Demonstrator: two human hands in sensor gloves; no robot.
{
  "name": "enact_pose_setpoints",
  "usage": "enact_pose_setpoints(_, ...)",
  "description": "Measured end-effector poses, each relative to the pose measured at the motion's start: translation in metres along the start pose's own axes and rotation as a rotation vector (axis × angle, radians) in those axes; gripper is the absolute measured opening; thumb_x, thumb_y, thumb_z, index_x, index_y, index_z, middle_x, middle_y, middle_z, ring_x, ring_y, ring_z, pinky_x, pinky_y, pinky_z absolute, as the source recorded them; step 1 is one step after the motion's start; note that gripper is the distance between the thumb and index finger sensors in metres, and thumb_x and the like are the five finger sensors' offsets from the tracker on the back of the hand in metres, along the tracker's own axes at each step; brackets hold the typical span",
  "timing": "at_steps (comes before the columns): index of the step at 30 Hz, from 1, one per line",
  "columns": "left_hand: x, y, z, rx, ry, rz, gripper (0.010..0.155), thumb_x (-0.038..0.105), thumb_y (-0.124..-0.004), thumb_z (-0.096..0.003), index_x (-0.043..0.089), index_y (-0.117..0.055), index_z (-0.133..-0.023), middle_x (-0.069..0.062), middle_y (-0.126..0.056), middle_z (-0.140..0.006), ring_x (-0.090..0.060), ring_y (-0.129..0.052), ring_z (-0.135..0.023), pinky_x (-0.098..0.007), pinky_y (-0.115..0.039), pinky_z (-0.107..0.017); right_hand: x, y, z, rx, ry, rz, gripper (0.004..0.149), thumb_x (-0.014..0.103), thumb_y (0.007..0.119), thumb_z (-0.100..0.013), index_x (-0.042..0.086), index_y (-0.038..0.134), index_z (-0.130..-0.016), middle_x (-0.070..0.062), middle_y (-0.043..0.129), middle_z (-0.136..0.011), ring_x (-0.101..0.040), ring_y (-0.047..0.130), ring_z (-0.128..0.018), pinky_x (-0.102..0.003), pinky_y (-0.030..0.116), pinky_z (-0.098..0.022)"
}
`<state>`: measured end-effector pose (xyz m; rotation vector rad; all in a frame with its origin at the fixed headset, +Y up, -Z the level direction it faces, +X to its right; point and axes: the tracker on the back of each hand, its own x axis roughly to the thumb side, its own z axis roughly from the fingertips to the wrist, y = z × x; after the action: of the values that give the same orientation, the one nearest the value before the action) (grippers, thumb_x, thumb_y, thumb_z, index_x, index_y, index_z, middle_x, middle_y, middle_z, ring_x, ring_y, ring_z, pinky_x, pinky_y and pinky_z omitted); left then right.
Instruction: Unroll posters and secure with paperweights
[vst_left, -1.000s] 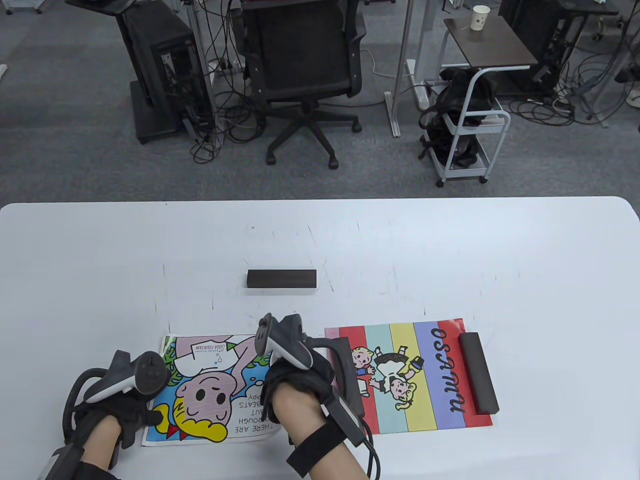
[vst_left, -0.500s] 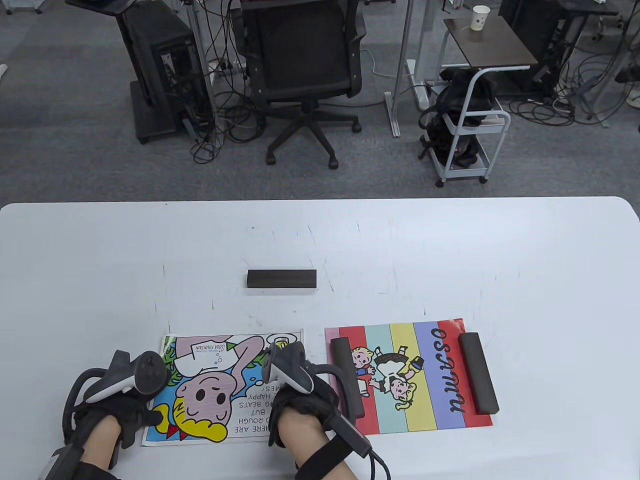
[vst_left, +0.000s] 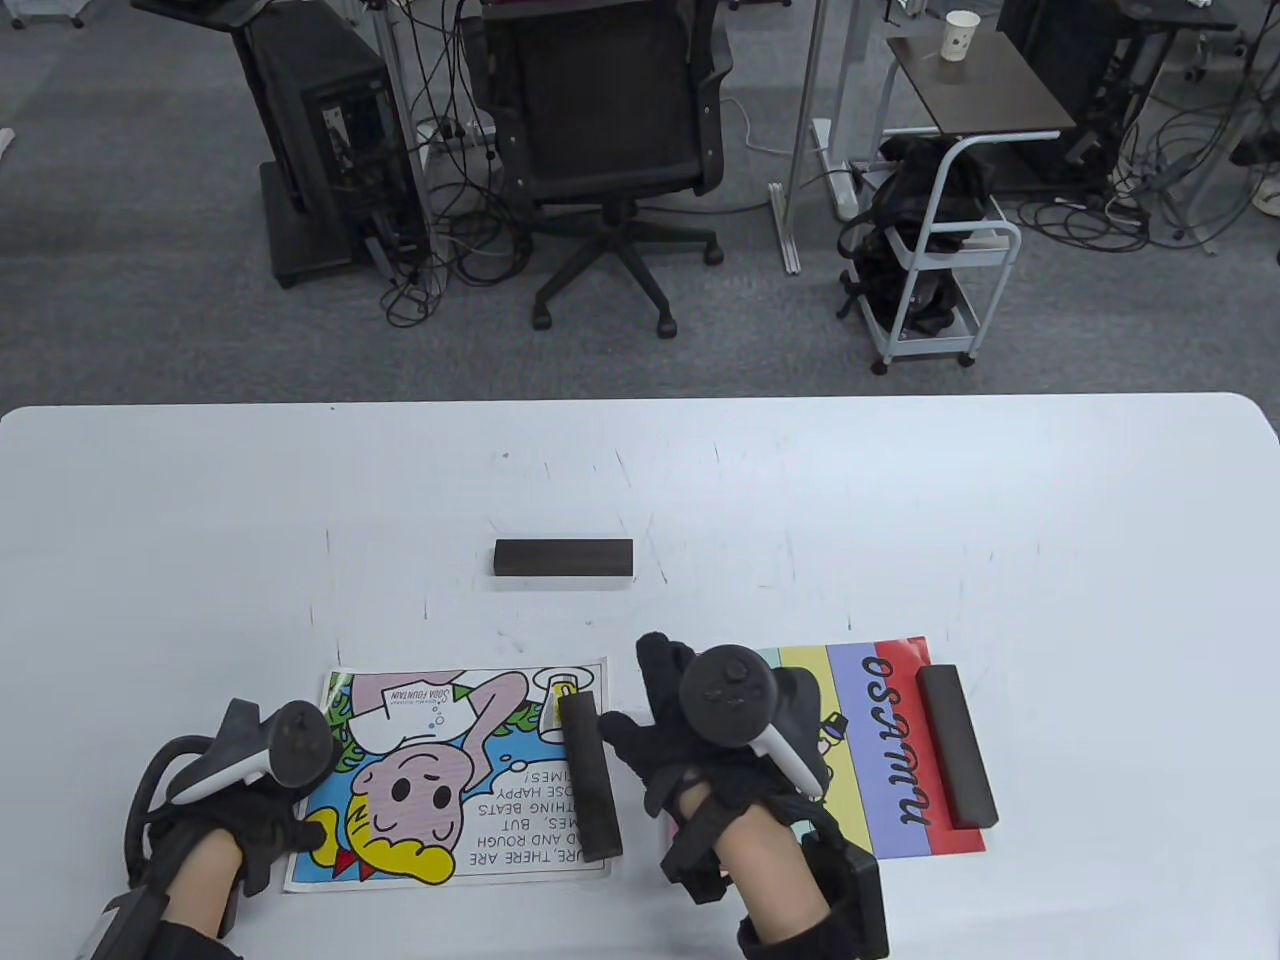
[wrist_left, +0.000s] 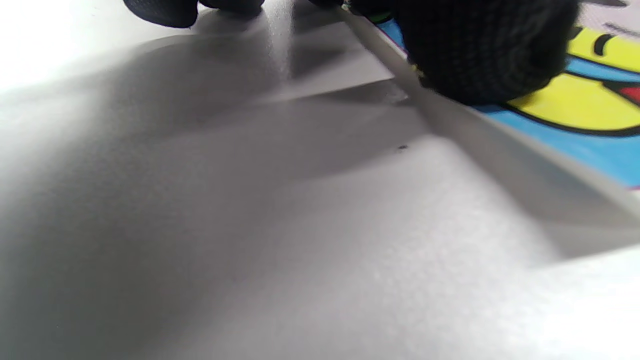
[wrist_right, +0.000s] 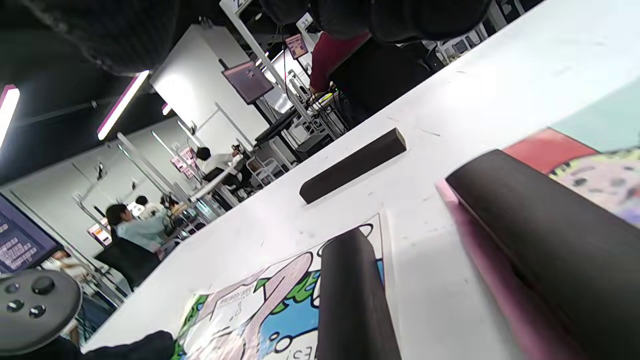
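Step in hand: weighting the cartoon poster (vst_left: 440, 770), which lies flat at the near left with one paperweight (vst_left: 590, 775) on its right edge; my left hand (vst_left: 255, 815) presses its left edge with fingertips, grasping nothing, and should hold until the spare paperweight (vst_left: 563, 558), further out on the table (vst_left: 200, 520), covers that edge. Against half a second ago, that right-edge bar is newly uncovered, and my right hand (vst_left: 720, 730), fingers spread and empty, has shifted right over the striped poster (vst_left: 900, 740).

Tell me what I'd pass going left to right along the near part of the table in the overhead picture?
Left hand → cartoon poster → dark weight bar on its right edge → right hand → striped poster → dark weight bar on its right edge.
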<state>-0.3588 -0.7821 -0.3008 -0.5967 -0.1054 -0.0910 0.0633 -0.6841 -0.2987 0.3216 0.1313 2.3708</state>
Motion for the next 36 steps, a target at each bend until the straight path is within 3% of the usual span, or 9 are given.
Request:
enact_pose_setpoints(7,0.0,0.0,0.0,-0.003,0.0,0.01,0.078,0.047,-0.084,-0.033,0.039,-0.043,-0.099,0.008,-0.033,-0.11,-0.037,-0.039,-0.107,-0.057,-0.055,-0.073,-0.044,0.014,0.008,-0.034,-0.03,-0.08,0.082,0.056,0.075,-0.044,0.011,0.038,-0.1,-0.021,0.042,-0.105,-0.05,0.049,-0.09,-0.053,0.056,-0.066)
enact_pose_setpoints(15,-0.006,-0.001,0.002,0.041,-0.037,0.138,0.078,0.045,-0.087,-0.036,0.034,-0.047,-0.102,0.002,-0.037,-0.112,-0.041,-0.038,-0.107,-0.058,-0.055,-0.073,-0.062,0.014,0.013,-0.052,-0.049,-0.149,0.082,0.056,0.075,-0.044,0.01,0.037,-0.1,-0.022,0.042,-0.104,-0.05,0.05,-0.09,-0.052,0.056,-0.066)
enact_pose_setpoints(19,-0.004,0.017,0.006,0.114,-0.028,0.192,0.075,0.043,-0.087,-0.0375,0.028,-0.055,-0.103,-0.004,-0.051,-0.112,-0.042,-0.051,-0.105,-0.058,-0.058,-0.071,-0.064,0.011,0.015,-0.062,-0.046,-0.161,0.082,0.056,0.075,-0.044,0.01,0.037,-0.1,-0.022,0.041,-0.104,-0.05,0.049,-0.09,-0.052,0.056,-0.066)
enact_pose_setpoints(24,0.009,0.067,0.015,0.306,0.042,0.177,0.074,0.042,-0.085,-0.0392,0.021,-0.058,-0.104,-0.012,-0.059,-0.11,-0.043,-0.061,-0.101,-0.057,-0.063,-0.069,-0.062,0.01,0.016,-0.066,-0.056,-0.164,0.082,0.056,0.074,-0.045,0.01,0.036,-0.1,-0.022,0.041,-0.104,-0.05,0.049,-0.09,-0.052,0.056,-0.066)
enact_pose_setpoints(30,0.052,0.146,0.017,0.532,0.071,0.15,0.073,0.041,-0.085,-0.0411,0.019,-0.057,-0.105,-0.014,-0.061,-0.109,-0.043,-0.066,-0.099,-0.056,-0.066,-0.068,-0.065,0.009,0.016,-0.077,-0.05,-0.17,0.082,0.056,0.074,-0.045,0.01,0.037,-0.1,-0.022,0.041,-0.104,-0.05,0.049,-0.09,-0.053,0.056,-0.066)
enact_pose_setpoints(36,0.128,0.208,-0.007,0.566,0.046,0.066,0.073,0.042,-0.083,-0.0429,0.019,-0.055,-0.106,-0.013,-0.059,-0.111,-0.042,-0.064,-0.101,-0.055,-0.064,-0.07,-0.067,0.007,0.017,-0.09,-0.038,-0.179,0.081,0.056,0.074,-0.045,0.01,0.037,-0.1,-0.022,0.041,-0.104,-0.05,0.049,-0.09,-0.053,0.055,-0.066)
